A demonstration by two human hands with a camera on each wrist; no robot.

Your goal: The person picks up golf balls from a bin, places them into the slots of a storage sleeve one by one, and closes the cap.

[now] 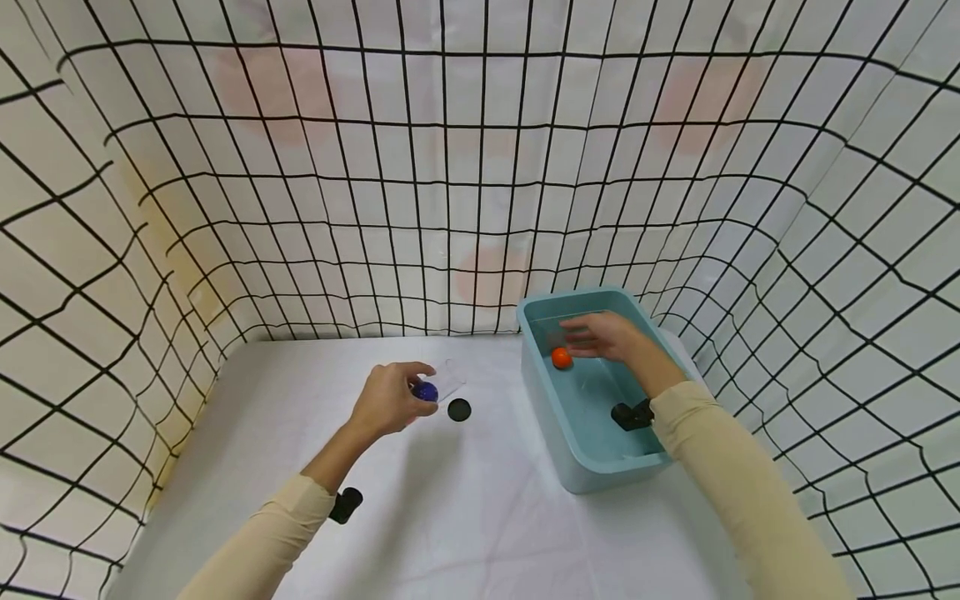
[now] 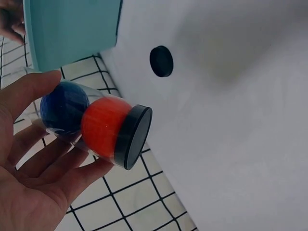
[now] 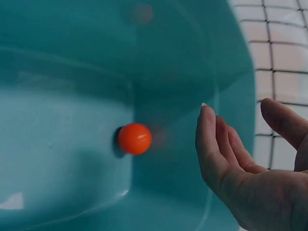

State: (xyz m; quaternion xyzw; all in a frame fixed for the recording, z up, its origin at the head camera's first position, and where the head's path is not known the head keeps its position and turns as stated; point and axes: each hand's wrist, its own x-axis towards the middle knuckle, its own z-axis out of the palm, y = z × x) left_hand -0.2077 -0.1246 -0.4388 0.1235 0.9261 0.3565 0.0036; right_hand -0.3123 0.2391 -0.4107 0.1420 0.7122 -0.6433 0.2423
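Both sleeves fill the bottom of the head view, and past them the two hands work apart. On the left, the left hand (image 1: 386, 400) holds a clear tube (image 2: 91, 125) above the white tabletop (image 1: 465, 517), fingers curled under it and thumb over the top. Inside the tube sit a blue ball (image 2: 64, 107) and an orange ball (image 2: 103, 126), touching each other, with a black cap (image 2: 133, 137) closing the end next to the orange one. A second black cap (image 1: 459, 409) lies loose on the tabletop just beside the tube.

On the right, the right hand (image 1: 603, 335) is inside the light blue tub (image 1: 577, 467), fingers straight and relaxed, gripping nothing. A loose orange ball (image 1: 561, 357) rests on the tub floor near the far wall, just beside the fingertips (image 3: 208, 115) but not touching them.

To pick that ball up cleanly, I judge the right hand should come down over it and close thumb and forefinger on opposite sides. A sideways poke would likely send it rolling across the smooth tub floor. The wall behind it could serve as a backstop. Meanwhile the left hand would do well to keep the tube's uncapped end tilted up, so the two balls inside stay seated against the cap.
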